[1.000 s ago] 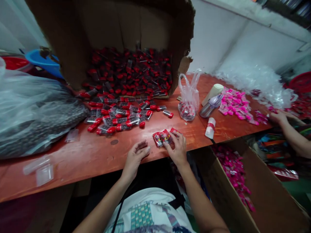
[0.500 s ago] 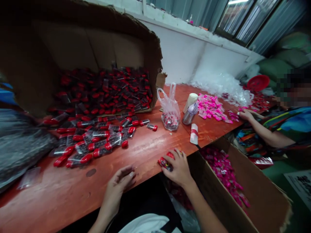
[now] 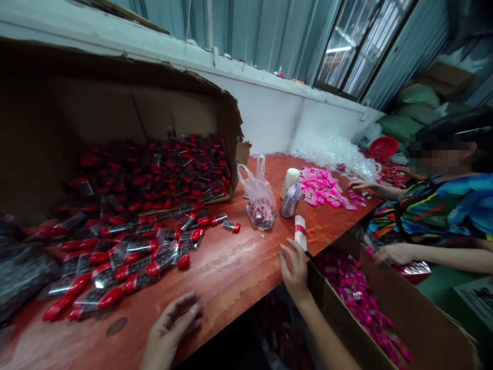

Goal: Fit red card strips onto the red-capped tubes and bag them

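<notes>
My left hand [image 3: 173, 329] rests on the near edge of the red wooden table [image 3: 231, 272], fingers loosely stretched and holding nothing. My right hand [image 3: 295, 267] is at the table's edge with its fingers apart and nothing visible in it. It is just below a white roll with a red band [image 3: 300, 231] and beside a cardboard box of pink packets [image 3: 358, 303]. A spill of red-capped packets [image 3: 134, 257] lies to the left of both hands.
A large cardboard box on its side [image 3: 115, 118] holds more red-capped packets. A plastic bag [image 3: 260, 205], a cup [image 3: 289, 180], a metal flask [image 3: 289, 201] and pink packets [image 3: 321, 187] lie further along. A co-worker's hands [image 3: 393, 253] work at the right.
The view has swung up and right. My right hand has left the small bunch of red packets it covered and moved right to the table's edge; those packets are out of sight.
</notes>
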`<state>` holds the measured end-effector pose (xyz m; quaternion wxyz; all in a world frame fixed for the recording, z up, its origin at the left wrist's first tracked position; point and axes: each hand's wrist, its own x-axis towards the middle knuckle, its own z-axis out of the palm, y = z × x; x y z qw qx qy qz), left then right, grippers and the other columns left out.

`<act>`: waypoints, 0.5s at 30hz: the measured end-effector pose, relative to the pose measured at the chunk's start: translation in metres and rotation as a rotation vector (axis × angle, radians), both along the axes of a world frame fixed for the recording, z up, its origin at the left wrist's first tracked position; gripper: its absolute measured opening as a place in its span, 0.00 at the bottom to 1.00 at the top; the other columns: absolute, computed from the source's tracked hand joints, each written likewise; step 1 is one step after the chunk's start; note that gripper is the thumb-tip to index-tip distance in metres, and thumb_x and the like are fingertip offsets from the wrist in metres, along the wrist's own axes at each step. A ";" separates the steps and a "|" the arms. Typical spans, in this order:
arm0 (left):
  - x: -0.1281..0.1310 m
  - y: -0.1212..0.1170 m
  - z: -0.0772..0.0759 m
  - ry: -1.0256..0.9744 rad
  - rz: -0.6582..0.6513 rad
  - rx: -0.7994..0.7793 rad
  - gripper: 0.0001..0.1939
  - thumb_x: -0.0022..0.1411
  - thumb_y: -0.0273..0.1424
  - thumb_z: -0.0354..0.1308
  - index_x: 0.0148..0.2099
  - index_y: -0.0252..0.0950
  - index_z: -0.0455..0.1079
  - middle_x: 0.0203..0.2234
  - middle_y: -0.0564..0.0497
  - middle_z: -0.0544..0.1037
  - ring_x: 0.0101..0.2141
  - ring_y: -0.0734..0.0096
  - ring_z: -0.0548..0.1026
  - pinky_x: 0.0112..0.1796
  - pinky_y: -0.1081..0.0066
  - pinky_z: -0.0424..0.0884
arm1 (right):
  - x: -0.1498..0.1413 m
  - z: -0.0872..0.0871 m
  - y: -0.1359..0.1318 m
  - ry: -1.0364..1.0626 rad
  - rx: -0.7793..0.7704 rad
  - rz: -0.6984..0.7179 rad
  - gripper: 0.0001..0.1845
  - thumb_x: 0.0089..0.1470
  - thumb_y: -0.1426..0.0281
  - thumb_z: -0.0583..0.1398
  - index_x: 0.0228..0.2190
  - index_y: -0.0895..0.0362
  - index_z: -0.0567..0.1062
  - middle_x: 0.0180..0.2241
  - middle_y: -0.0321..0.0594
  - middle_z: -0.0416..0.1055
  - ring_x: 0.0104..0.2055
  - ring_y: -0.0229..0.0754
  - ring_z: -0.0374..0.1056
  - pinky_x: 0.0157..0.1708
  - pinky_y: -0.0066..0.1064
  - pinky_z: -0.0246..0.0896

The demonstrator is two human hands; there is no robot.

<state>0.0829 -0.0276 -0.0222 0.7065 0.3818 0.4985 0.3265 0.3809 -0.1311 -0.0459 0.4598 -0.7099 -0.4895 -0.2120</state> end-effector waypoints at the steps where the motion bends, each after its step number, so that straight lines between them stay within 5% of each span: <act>1: 0.001 0.004 0.002 0.013 0.003 0.010 0.29 0.32 0.38 0.73 0.41 0.37 0.74 0.37 0.46 0.79 0.35 0.57 0.78 0.34 0.67 0.77 | 0.009 0.015 0.028 -0.011 -0.026 0.054 0.15 0.59 0.72 0.52 0.48 0.54 0.70 0.51 0.48 0.65 0.56 0.46 0.60 0.55 0.45 0.57; 5: 0.006 0.024 0.026 0.062 0.007 0.156 0.28 0.30 0.40 0.73 0.38 0.39 0.75 0.41 0.47 0.79 0.40 0.53 0.76 0.34 0.68 0.76 | 0.045 0.059 0.131 -0.049 -0.238 0.027 0.25 0.59 0.65 0.52 0.56 0.60 0.62 0.58 0.53 0.58 0.62 0.49 0.50 0.60 0.47 0.46; 8: 0.013 0.041 0.055 0.120 -0.043 0.319 0.25 0.29 0.40 0.72 0.35 0.41 0.76 0.38 0.47 0.80 0.43 0.50 0.75 0.38 0.66 0.75 | 0.066 0.075 0.174 -0.113 -0.422 0.015 0.35 0.55 0.62 0.57 0.59 0.65 0.56 0.60 0.56 0.55 0.64 0.52 0.43 0.61 0.47 0.38; 12: 0.037 0.061 0.095 0.180 -0.159 0.578 0.22 0.39 0.41 0.68 0.40 0.43 0.77 0.38 0.47 0.79 0.42 0.51 0.74 0.46 0.61 0.70 | 0.079 0.079 0.175 -0.207 -0.565 0.139 0.16 0.57 0.70 0.55 0.47 0.60 0.71 0.46 0.47 0.71 0.53 0.48 0.59 0.56 0.43 0.46; 15: 0.073 0.070 0.119 0.185 -0.317 0.836 0.16 0.48 0.38 0.63 0.42 0.43 0.76 0.41 0.47 0.78 0.44 0.52 0.72 0.50 0.60 0.65 | 0.081 0.073 0.151 -0.242 -0.593 0.228 0.08 0.56 0.71 0.56 0.37 0.59 0.74 0.39 0.44 0.72 0.45 0.45 0.63 0.48 0.36 0.55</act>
